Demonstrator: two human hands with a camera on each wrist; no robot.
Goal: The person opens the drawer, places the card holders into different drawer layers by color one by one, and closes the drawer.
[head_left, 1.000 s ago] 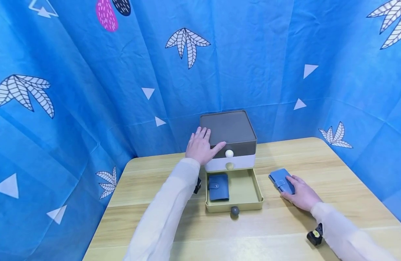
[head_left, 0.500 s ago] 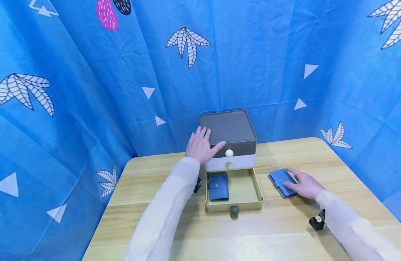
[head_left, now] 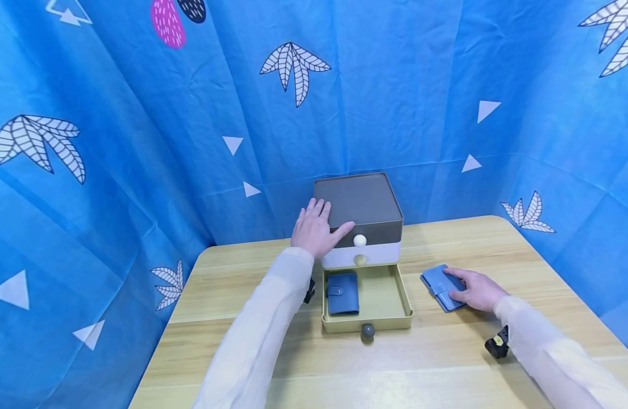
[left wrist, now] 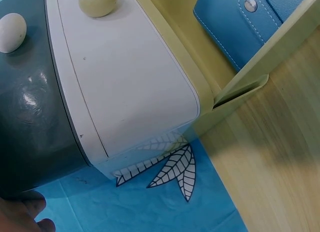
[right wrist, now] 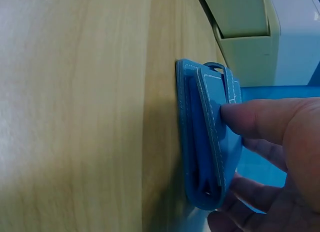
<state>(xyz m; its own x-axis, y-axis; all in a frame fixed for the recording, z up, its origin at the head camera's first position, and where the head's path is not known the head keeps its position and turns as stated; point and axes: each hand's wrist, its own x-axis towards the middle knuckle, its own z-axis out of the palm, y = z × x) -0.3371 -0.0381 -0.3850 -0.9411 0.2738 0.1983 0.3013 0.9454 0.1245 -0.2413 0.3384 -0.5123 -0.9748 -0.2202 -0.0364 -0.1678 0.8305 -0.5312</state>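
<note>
My left hand [head_left: 314,232] rests with spread fingers on the top left side of a small stacked drawer box [head_left: 358,199]. Its lowest drawer [head_left: 382,324], olive-yellow, is pulled out. Inside that drawer, on the left, lies a dark blue snap wallet [head_left: 342,292]; the left wrist view shows its metal snap [left wrist: 250,5]. On the table to the right is a lighter blue wallet [head_left: 439,284] with a strap. My right hand [head_left: 479,289] holds its right end, thumb [right wrist: 240,119] on the strap side and fingers round the far side, partly hidden by the wallet.
The drawer box has a dark grey top tier, a white middle tier [head_left: 380,253] and round knobs; a grey knob [head_left: 367,330] juts from the pulled-out drawer. Everything stands on a wooden table [head_left: 232,295]. A blue patterned curtain [head_left: 395,102] hangs behind and at both sides.
My right hand has shifted slightly right along the lighter blue wallet, and its fingers have closed in on the right end again. The left hand and drawer stay put.
</note>
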